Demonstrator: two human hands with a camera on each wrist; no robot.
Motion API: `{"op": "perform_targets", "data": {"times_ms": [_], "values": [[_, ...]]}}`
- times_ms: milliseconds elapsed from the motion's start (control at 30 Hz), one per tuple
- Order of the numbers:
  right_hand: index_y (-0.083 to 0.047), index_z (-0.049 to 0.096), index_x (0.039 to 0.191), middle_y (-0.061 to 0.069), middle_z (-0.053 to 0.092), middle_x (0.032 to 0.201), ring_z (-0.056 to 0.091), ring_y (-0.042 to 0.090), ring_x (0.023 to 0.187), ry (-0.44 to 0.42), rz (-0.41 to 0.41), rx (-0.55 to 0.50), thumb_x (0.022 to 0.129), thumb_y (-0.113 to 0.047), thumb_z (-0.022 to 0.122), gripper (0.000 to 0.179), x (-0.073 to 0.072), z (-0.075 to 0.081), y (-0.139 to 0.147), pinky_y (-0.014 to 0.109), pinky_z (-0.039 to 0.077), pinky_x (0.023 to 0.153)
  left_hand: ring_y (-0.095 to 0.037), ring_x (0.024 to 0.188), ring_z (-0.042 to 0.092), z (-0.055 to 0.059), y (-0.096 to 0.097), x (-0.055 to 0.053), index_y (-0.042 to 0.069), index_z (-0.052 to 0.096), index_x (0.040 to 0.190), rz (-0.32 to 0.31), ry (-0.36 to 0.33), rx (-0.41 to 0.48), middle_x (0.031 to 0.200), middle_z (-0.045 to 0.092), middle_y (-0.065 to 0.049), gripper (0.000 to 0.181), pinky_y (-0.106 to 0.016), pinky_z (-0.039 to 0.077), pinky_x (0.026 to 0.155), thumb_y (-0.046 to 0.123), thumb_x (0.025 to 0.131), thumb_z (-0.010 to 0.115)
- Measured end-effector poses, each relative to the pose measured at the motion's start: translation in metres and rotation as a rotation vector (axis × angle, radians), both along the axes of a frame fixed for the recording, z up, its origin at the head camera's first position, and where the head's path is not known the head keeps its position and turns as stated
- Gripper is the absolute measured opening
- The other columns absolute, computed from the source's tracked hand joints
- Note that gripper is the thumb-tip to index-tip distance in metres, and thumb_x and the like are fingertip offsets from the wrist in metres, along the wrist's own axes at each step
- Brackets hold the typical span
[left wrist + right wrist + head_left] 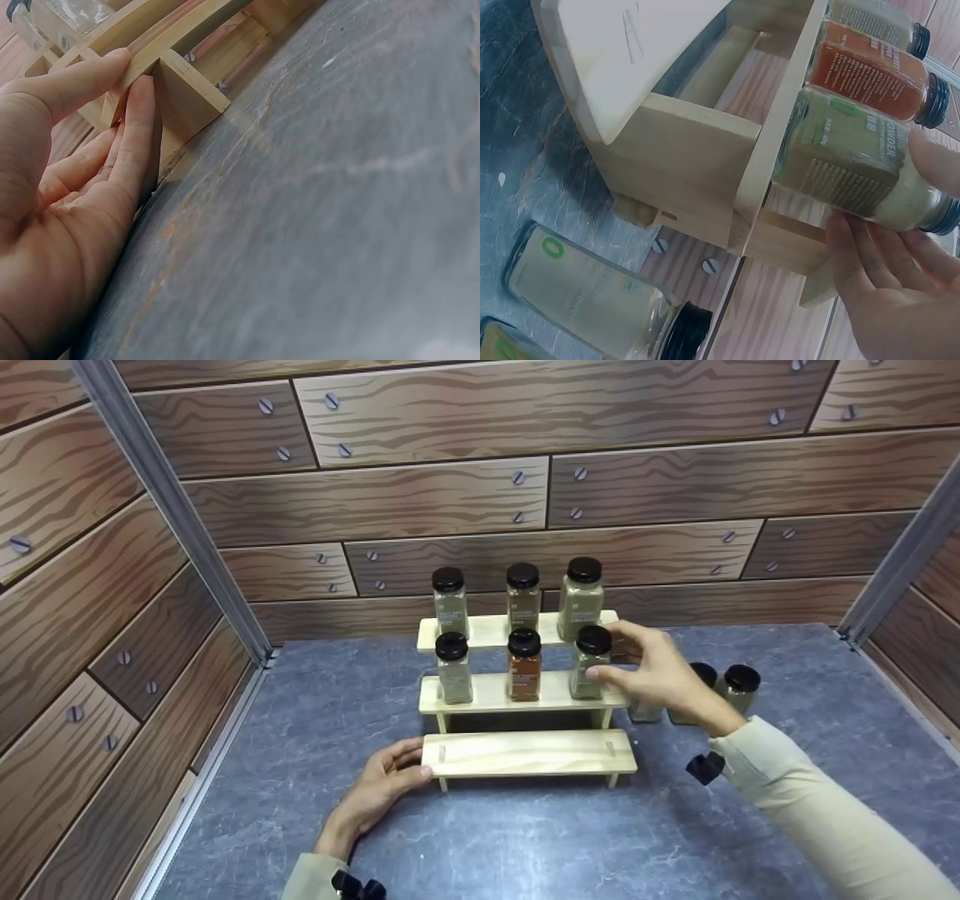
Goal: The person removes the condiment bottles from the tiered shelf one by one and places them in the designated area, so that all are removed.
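Note:
A three-tier wooden spice rack (529, 754) stands on the table. My left hand (382, 780) pinches the left end of its lowest shelf; in the left wrist view the thumb lies on the board and fingers reach under it. At the right end of the middle shelf, my right hand (660, 671) holds a black-capped glass spice jar (847, 161) of greenish powder between thumb and fingers. The jar is upright, its base at the shelf. An orange-red spice jar (524, 679) and a pale one (454, 681) share that shelf.
Three filled jars stand on the top shelf, the rightmost jar (581, 604) behind the held one. Right of the rack, several more jars (741, 690) stand on the dark marbled table (525, 847), partly hidden by my right hand. Wood-patterned walls (450, 495) enclose the back and sides.

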State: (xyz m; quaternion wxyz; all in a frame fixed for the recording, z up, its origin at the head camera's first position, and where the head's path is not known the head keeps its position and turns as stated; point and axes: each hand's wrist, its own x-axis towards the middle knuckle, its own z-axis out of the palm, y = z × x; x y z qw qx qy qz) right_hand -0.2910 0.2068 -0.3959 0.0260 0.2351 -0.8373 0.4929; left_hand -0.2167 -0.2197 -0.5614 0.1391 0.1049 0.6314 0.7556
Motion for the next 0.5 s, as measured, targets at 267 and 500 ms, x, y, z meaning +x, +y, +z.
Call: {"op": "perform_targets", "data": {"times_ms": [267,500], "values": [[0.004,0.063,0.135,0.022,0.072,0.129,0.074,0.036,0.115,-0.01,0.0,-0.007,0.085,-0.004,0.088,0.057,0.006,0.004,0.0,0.025,0.062,0.098,-0.02,0.118,0.07,0.0,0.0,0.002,-0.019,0.034,0.154,0.009,-0.009,-0.008,0.144,0.06,-0.025,0.072,-0.031,0.059,0.107,-0.001,0.096,0.072],[0.003,0.065,0.134,0.02,0.074,0.126,0.075,0.035,0.112,0.014,-0.009,-0.007,0.085,-0.005,0.088,0.054,0.012,0.009,0.006,0.022,0.062,0.095,-0.02,0.118,0.07,0.0,0.0,0.002,-0.018,0.035,0.155,0.002,-0.006,0.002,0.144,0.06,-0.023,0.072,-0.03,0.059,0.106,0.0,0.097,0.072]]}}
